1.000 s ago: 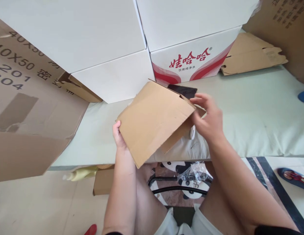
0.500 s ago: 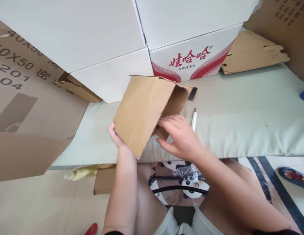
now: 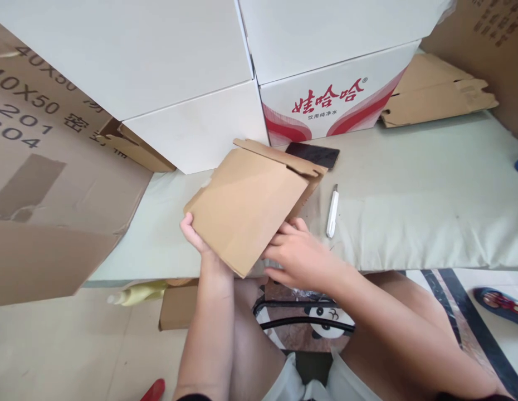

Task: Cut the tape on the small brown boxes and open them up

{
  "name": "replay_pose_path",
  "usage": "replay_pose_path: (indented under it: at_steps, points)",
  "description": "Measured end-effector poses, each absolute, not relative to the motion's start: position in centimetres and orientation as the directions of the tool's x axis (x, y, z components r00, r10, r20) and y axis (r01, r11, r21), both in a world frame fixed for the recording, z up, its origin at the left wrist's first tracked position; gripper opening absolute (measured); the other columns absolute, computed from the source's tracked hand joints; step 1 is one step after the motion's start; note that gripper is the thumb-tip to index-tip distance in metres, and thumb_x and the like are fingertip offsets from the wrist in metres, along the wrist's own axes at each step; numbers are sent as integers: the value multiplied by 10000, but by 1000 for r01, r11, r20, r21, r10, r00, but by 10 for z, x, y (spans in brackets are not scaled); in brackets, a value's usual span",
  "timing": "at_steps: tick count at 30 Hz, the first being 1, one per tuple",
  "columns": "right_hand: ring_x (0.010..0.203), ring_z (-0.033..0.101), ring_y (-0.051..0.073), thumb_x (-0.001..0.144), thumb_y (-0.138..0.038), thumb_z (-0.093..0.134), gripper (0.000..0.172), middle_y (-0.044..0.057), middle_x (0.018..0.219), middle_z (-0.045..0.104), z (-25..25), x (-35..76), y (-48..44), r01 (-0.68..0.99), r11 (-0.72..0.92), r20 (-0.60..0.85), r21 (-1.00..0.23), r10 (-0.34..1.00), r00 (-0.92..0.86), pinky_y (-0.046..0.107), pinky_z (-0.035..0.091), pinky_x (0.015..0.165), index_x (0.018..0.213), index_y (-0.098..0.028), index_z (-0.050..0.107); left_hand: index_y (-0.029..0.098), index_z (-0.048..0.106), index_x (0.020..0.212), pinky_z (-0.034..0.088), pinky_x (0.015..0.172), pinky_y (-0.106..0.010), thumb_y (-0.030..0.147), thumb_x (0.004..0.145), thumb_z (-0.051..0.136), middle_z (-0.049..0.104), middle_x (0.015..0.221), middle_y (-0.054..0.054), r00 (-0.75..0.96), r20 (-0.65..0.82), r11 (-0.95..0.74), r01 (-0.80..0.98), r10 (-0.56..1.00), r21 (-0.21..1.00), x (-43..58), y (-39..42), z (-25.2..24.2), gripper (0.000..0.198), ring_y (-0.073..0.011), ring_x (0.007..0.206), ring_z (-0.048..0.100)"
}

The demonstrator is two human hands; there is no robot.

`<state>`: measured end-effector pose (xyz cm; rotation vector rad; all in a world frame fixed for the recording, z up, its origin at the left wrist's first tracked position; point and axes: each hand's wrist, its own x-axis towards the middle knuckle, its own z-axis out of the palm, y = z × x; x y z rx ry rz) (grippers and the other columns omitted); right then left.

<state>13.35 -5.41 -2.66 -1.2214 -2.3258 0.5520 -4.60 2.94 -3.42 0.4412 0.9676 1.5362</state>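
Observation:
A small brown cardboard box (image 3: 246, 206) lies tilted over the front edge of a pale green padded surface (image 3: 409, 189). My left hand (image 3: 192, 236) grips its lower left corner, thumb on top. My right hand (image 3: 298, 257) holds the box's lower right edge, fingers curled under the side flap. A white utility knife (image 3: 333, 212) lies just right of the box, and a dark phone (image 3: 312, 155) lies behind it.
Two big white cartons (image 3: 192, 78) stand at the back, one with red print (image 3: 328, 99). Flattened brown cardboard (image 3: 45, 184) leans at the left; more folded cardboard (image 3: 438, 92) lies back right. Below are my knees, a panda-print stool (image 3: 321, 320), a yellow bottle (image 3: 137, 294) and shoes.
The box was open toward the right with my right hand reaching at its opening. Now it is turned flatter, and my right hand has dropped to its lower right edge. The phone shows again.

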Motion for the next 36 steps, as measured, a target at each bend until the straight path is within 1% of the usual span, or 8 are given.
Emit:
replay_pose_path:
  at_steps: [5,8,11,15,20,26,29,36]
  points:
    - [740,643,139,968,-229,600,131,-18,803,741,7,167,-62,244,493,326,-835,801,-503,331,457,756,856,-225,668,135,700,1085,528,841,-361,504,813,492,758,932,-101,-138,-154,25,-660,978,751,-55,25,-26,503,-276,895,676]
    - [866,680,185,932,-261,623,45,19,910,741,5,195,-52,344,389,444,-855,890,98,359,512,813,903,-251,656,144,692,1143,548,851,-384,488,802,526,773,977,-102,-82,-154,55,-690,985,722,-58,23,-25,512,-277,897,693]
    - [1145,669,283,807,-303,751,311,87,1227,721,-13,219,-36,381,11,220,-925,832,509,462,523,964,1098,-259,652,204,670,1232,569,851,-412,466,780,580,779,1094,-83,29,-176,145,-708,984,691,-58,20,-24,530,-291,976,706]
    - [1108,715,323,735,-453,817,530,109,1220,747,-33,234,-28,28,-230,-219,-973,953,211,498,591,931,1183,-245,624,253,634,1329,572,909,-506,546,779,625,747,1264,-85,249,-78,234,-689,965,686,-53,12,-25,624,-358,1158,665]
    - [1036,756,321,547,-532,933,672,103,1115,792,-31,239,-51,-292,-322,-338,-901,941,6,456,627,903,1081,-224,666,269,609,1368,540,982,-582,593,829,606,723,1324,-100,362,18,250,-680,932,690,-50,3,-25,629,-389,1260,622]
    - [1007,763,364,579,-563,900,595,128,1079,803,-43,266,-161,-208,-526,-543,-825,839,34,529,628,913,1040,-232,721,174,680,1174,595,865,-456,445,810,596,792,1059,-111,489,-288,551,-569,824,611,-56,17,-30,461,-297,950,750]
    - [854,770,386,585,-635,850,493,124,932,795,-55,286,-233,-276,-510,-580,-814,722,377,530,660,738,902,-281,717,170,686,1101,599,756,-421,418,814,527,788,969,-118,528,-347,611,-488,775,623,-56,27,-34,411,-272,813,753]
    - [520,534,191,617,-421,823,305,14,730,611,-33,296,-257,-3,-352,-206,-936,539,817,317,421,350,776,-313,587,157,692,975,606,767,-431,397,812,525,775,918,-102,535,-307,591,-512,787,623,-50,31,-33,335,-261,818,755]
